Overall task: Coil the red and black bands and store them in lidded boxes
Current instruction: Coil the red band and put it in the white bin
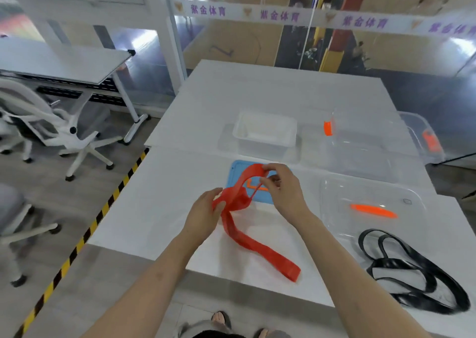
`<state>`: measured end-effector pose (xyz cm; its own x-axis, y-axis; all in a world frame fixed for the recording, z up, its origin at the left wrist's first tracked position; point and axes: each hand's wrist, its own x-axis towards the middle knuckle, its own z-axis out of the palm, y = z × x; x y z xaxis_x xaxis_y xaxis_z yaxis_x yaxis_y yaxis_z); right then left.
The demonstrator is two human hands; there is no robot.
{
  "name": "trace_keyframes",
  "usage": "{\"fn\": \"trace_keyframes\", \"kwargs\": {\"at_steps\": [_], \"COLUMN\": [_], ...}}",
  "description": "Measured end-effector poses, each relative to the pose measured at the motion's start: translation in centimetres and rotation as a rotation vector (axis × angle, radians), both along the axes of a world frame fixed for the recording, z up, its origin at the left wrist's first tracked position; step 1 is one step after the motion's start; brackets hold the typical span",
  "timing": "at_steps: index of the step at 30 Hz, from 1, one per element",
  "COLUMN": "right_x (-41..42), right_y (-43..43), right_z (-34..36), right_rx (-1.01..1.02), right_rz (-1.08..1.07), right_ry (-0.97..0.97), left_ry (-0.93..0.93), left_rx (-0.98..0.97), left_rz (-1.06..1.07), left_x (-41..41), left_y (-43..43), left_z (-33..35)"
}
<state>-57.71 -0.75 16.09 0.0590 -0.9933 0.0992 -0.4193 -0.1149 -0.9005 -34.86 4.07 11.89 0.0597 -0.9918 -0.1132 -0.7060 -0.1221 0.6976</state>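
Entry: red band, coiling step, in progress.

Landmark for positions: blue lid (264, 199), lying flat on the white table (167, 208).

- Red band (260, 247): upper part was lifted above the blue lid and bent into one loose loop. The free tail ran from the lid's near edge across the table toward the person, its end flat near the table's near edge.
- Left hand (203, 214): just near-left of the blue lid, fingers curled round the gathered crossing of the band.
- Right hand (283, 190): over the lid's right side, thumb and fingertips pinching the top of the loop.
- Black band (391, 263): well to the near-right of the lid, sprawled in loose loops on the table, untouched by either hand.
- White box (262, 141): just beyond the lid, open. It looked empty, though glare made this uncertain.
- Clear box (360, 157): beyond and right of the lid, open.
- Clear lid (334, 208) with orange latch: right of the blue lid, lying flat.

Judgement: early in the task. The first band was only partly wound, nothing was boxed and no lid was on.

Next move, as I read it: wind the tail round the held loop, with the left hand keeping the crossing tight so the turns do not spring apart. The coil must end up small enough to fit a box.
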Motion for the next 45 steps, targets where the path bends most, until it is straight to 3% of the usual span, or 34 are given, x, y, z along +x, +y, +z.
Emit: {"fn": "trace_keyframes", "kwargs": {"at_steps": [8,15,30,45], "right_x": [2.5,5.2,8.3,10.2], "right_y": [-1.3,-0.7,0.3,0.3], "right_z": [4.5,6.4,7.9,8.8], "right_rx": [-0.130,-0.219,-0.124,-0.103], "right_rz": [0.033,0.018,-0.034,-0.045], "right_ry": [-0.015,-0.037,-0.198,-0.327], "left_ry": [0.206,0.322,0.492,0.662], "left_rx": [-0.149,-0.188,-0.159,-0.150], "left_rz": [0.039,-0.091,-0.274,-0.161], "left_x": [0.9,2.8,3.8,5.0], "left_y": [-2.5,-5.0,-5.1,-5.5], "left_z": [4.8,7.1,9.1,10.0]}}
